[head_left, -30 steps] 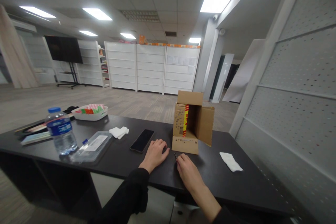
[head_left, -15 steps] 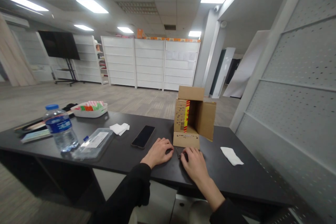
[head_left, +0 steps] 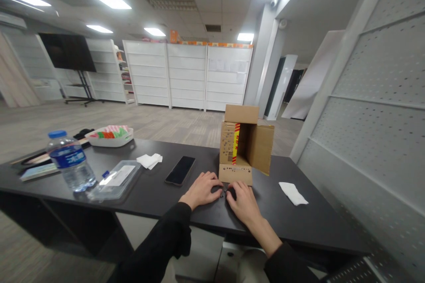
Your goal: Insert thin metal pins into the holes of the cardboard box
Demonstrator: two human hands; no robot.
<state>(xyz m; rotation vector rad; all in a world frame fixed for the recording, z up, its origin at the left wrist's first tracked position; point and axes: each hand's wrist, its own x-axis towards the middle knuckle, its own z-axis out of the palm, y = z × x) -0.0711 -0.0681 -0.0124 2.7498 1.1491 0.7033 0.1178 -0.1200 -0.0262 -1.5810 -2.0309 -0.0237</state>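
Observation:
In the head view, my left hand point(head_left: 206, 188) and my right hand point(head_left: 243, 200) rest on the dark table, curved towards each other. Between their fingertips lie a few thin, dark metal pieces that look like screws point(head_left: 222, 192); the fingers partly hide them. A gap shows between thumb and index finger on each hand, so both are loosely open, fingertips at or touching the pieces. Just behind the hands stands a cardboard box point(head_left: 227, 143), its open side facing me. Its lower front flap point(head_left: 235, 175) lies towards my fingers and carries a row of small holes or dots.
Left of my hands lie a black phone point(head_left: 180, 170), folded tissue point(head_left: 149, 161), a clear plastic case point(head_left: 121, 181) and a water bottle point(head_left: 71, 161). Farther back is a white basket point(head_left: 113, 141) with colourful packets. Another tissue point(head_left: 293, 193) lies right. A perforated panel point(head_left: 381, 110) borders the right side.
My two hands have drawn closer together around the thin metal pieces, the left moving slightly right. The view has shifted a little.

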